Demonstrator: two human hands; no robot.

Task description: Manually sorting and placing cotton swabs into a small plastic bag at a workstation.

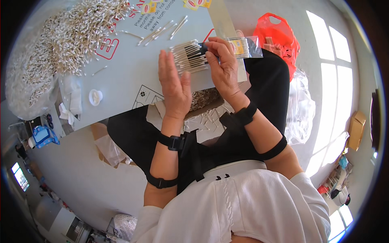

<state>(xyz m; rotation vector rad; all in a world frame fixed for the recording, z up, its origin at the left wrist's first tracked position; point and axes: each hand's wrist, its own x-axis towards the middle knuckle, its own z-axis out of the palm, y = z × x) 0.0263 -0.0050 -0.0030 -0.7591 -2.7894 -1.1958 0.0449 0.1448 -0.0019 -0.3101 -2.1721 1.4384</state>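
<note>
A row of cotton swabs (188,56) lies side by side near the table's front edge, between my two hands. My left hand (174,83) is open at the left end of the row, its fingers straight and together and the thumb beside the nearest swabs. At the other end is my right hand (223,65), its fingers curved and the thumb apart from the index finger, both tips at the swab ends. A dark strip shows among the swabs by these fingertips. Just beyond my right hand lies a clear packet of swabs (245,47) with a yellow label.
A large heap of swabs (77,36) spills from a clear bag at the left. Several loose swabs (158,32) lie farther back, near yellow labels (196,4). A small white dish (95,97) sits front left. Below the table edge is a box of swabs (204,99); a red bag (279,36) stands right.
</note>
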